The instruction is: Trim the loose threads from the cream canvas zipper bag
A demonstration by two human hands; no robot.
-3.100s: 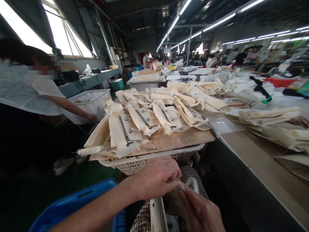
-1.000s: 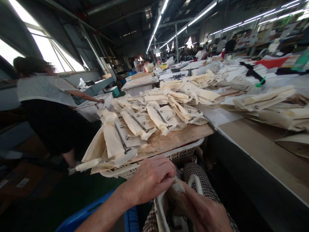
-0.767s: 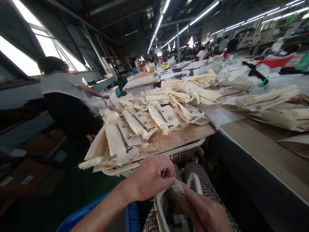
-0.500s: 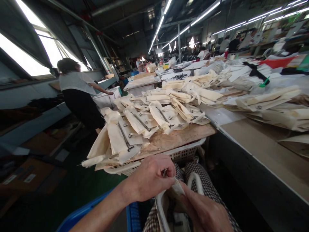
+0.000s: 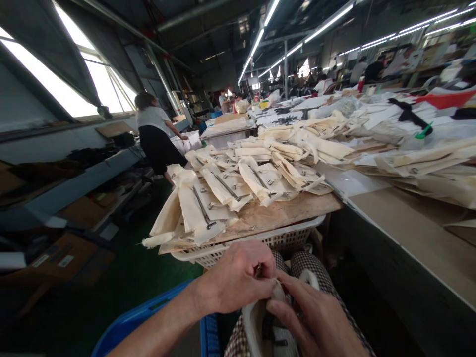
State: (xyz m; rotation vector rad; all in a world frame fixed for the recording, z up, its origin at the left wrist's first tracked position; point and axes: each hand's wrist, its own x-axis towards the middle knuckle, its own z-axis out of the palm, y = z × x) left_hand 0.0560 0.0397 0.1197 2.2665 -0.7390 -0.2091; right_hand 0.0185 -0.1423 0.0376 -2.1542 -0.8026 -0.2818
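Possibly the cream cloth piece (image 5: 278,293), at the lower centre of the frame, could slip: the left hand (image 5: 241,275) seems to pinch only its edge, and whether the right hand (image 5: 318,312) beside it grips too cannot be told. Loosened, it might drop toward the blue basket (image 5: 210,332), lower left.

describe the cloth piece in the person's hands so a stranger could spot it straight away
Nearer than the wooden board above the white perforated basket are checked trousers. Over them, between the left hand and the right hand, is a cream cloth piece. Unlike the cream pieces lying on the board, it is held in both hands.
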